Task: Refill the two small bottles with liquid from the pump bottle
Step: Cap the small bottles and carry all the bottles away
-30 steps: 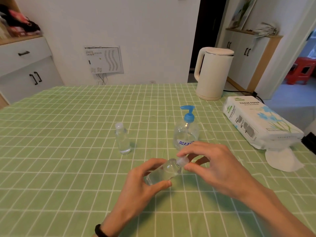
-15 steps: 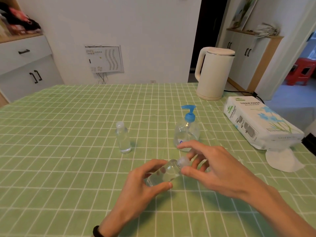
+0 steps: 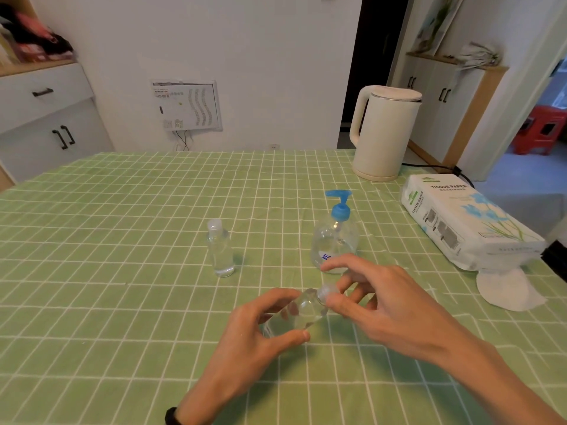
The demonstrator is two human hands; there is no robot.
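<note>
Slightly turned since 0.5 s ago, the right hand (image 3: 389, 305) pinches the cap (image 3: 326, 292) of 1 small bottle (image 3: 299, 314), index finger raised. Around that tilted bottle, just above the green checked tablecloth (image 3: 122, 240), the left hand (image 3: 254, 338) grips. Beyond, the second small bottle (image 3: 219, 250) stands capped, left of the pump bottle (image 3: 334, 237).

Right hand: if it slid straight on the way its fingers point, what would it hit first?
The small clear plastic bottle tilted in the left hand: the right hand is pinching its cap.

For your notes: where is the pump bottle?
Head view: pump bottle stands right of centre, just beyond the right hand, upright small bottle to its left.
</note>
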